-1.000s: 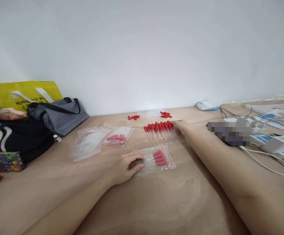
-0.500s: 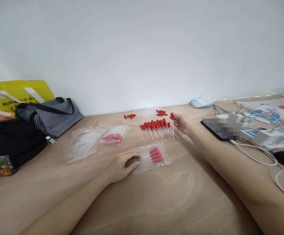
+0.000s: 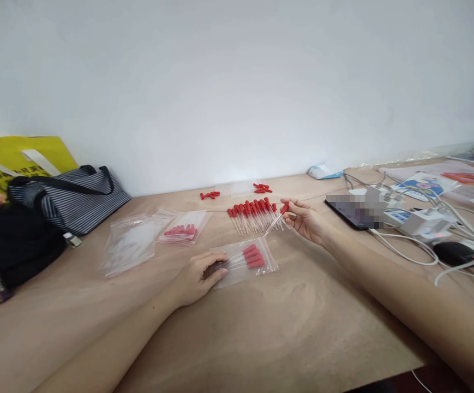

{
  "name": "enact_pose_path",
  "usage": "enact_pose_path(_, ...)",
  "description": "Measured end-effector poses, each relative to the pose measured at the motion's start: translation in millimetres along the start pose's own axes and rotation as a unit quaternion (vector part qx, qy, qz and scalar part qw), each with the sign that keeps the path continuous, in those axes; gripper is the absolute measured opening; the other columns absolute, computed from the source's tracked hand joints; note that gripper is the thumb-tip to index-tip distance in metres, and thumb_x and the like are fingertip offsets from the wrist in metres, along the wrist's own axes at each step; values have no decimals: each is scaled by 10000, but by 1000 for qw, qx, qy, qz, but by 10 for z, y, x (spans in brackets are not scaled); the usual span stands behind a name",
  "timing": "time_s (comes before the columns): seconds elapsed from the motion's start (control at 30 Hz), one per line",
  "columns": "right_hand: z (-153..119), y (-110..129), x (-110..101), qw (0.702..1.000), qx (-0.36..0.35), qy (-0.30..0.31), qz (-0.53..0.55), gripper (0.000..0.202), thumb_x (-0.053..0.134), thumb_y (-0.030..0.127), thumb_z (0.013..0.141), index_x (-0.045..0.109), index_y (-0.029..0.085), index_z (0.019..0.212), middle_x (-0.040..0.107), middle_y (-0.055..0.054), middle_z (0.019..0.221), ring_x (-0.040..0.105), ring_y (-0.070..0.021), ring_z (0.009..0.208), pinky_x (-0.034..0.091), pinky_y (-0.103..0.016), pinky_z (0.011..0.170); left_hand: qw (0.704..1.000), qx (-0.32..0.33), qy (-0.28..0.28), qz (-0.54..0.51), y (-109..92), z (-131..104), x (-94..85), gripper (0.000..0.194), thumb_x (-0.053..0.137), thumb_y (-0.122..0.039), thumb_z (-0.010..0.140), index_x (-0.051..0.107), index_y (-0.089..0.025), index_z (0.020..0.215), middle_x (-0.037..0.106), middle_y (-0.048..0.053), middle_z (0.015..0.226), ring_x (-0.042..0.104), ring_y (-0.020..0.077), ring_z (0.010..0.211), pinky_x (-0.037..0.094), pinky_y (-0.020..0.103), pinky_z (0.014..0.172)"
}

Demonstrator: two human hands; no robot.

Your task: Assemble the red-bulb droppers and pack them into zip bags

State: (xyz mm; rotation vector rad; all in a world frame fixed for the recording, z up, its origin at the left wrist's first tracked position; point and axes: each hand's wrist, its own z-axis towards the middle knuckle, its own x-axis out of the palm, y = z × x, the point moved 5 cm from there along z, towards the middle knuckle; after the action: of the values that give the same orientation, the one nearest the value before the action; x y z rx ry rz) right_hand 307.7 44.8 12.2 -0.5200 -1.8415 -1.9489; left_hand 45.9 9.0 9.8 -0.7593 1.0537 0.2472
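My right hand (image 3: pixel 302 219) pinches the red rubber bulb of a glass dropper (image 3: pixel 278 219), whose clear tube slants down to the left. Its tip is close to the upper right edge of a clear zip-lock bag (image 3: pixel 237 278). Several red-bulbed droppers (image 3: pixel 253 255) lie inside this bag, bulbs toward its zip end at the right. Curled over the bag's left end, my left hand (image 3: pixel 202 275) grips it against the table. Behind the bag, a row of loose droppers (image 3: pixel 251 210) lies with the bulbs pointing away from me.
Filled bags (image 3: pixel 183 228) and flat clear bags (image 3: pixel 132 243) lie at the left. Loose red bulbs (image 3: pixel 210 195) sit near the wall. A striped bag (image 3: pixel 77 196) stands far left. On the right are a phone (image 3: pixel 351 212), chargers with cables (image 3: pixel 429 222) and a mouse (image 3: pixel 457 254).
My right hand has brought the dropper toward me, away from the row, and its tube has tilted from upright to slanting left. My left hand stays on the bag. The view has shifted slightly right.
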Motion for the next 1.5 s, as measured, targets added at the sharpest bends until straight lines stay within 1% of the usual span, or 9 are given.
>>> enact_pose_path(0.13, -61, -3, 20, 1000, -2, 5, 3, 79, 600, 181, 728, 620, 187, 804, 610, 24, 620, 554, -47, 512, 471, -125, 490, 1000, -2, 3, 0, 8, -3, 9, 228, 468, -281, 816, 547, -194, 1012, 607, 41, 1034, 558, 166, 950, 437, 305, 840)
enact_pose_path(0.3, -103, 9, 35, 1000, -9, 0, 3, 128, 699, 236, 632, 630, 189, 729, 612, 43, 624, 509, -29, 483, 433, -126, 461, 1000, -6, 4, 5, 8, -6, 9, 231, 469, -281, 814, 550, -189, 1010, 607, 44, 1033, 559, 168, 949, 438, 301, 836)
enact_pose_path(0.53, -112, -43, 39, 1000, -12, 15, -22, 130, 699, 270, 629, 638, 188, 710, 605, 46, 589, 476, -24, 467, 401, -140, 468, 1000, -8, 3, 3, -2, 7, 16, 230, 471, -282, 813, 550, -191, 1009, 607, 43, 1034, 561, 167, 944, 440, 300, 831)
enact_pose_path(0.77, -107, -196, -7, 999, 25, 8, -37, 111, 703, 206, 614, 629, 178, 691, 636, 31, 626, 565, -50, 544, 444, -152, 538, 1000, -4, 4, 4, 6, 9, 18, 230, 468, -284, 816, 543, -198, 1016, 604, 40, 1038, 557, 165, 954, 436, 301, 839)
enact_pose_path(0.93, -100, -263, -71, 998, 38, 9, -41, 176, 694, 142, 587, 626, 172, 746, 667, -2, 708, 613, -88, 642, 472, -187, 640, 1000, -5, 7, 5, -4, 0, 5, 232, 461, -288, 818, 543, -200, 1016, 601, 43, 1050, 552, 167, 965, 434, 304, 845)
enact_pose_path(1.07, -123, -282, -30, 998, 35, 31, -49, 204, 679, 109, 571, 621, 176, 754, 672, -8, 732, 615, -97, 667, 471, -216, 684, 1000, -25, 6, 0, 0, 2, -5, 250, 461, -309, 816, 533, -201, 1029, 602, 44, 1051, 556, 174, 955, 440, 311, 839)
enact_pose_path(1.23, -161, -294, 27, 996, 30, 50, -68, 205, 679, 110, 564, 616, 178, 747, 665, 1, 737, 602, -93, 660, 458, -221, 672, 999, -39, -1, -6, 5, 9, -19, 261, 466, -324, 812, 526, -198, 1033, 607, 46, 1039, 560, 181, 942, 442, 323, 836)
enact_pose_path(1.33, -151, -262, -41, 994, 23, 42, -97, 195, 697, 126, 558, 610, 174, 726, 656, 12, 726, 583, -77, 627, 441, -202, 620, 1000, -25, 6, 1, -10, 8, -13, 256, 473, -321, 807, 537, -198, 1023, 600, 50, 1052, 553, 187, 956, 437, 329, 840)
enact_pose_path(1.5, -74, -159, -310, 993, 10, -15, -115, 160, 707, 183, 570, 594, 175, 682, 639, 22, 650, 577, -74, 582, 436, -191, 569, 1000, -16, 9, 2, -15, 1, -2, 248, 466, -305, 812, 541, -198, 1023, 598, 49, 1051, 551, 179, 959, 436, 320, 840)
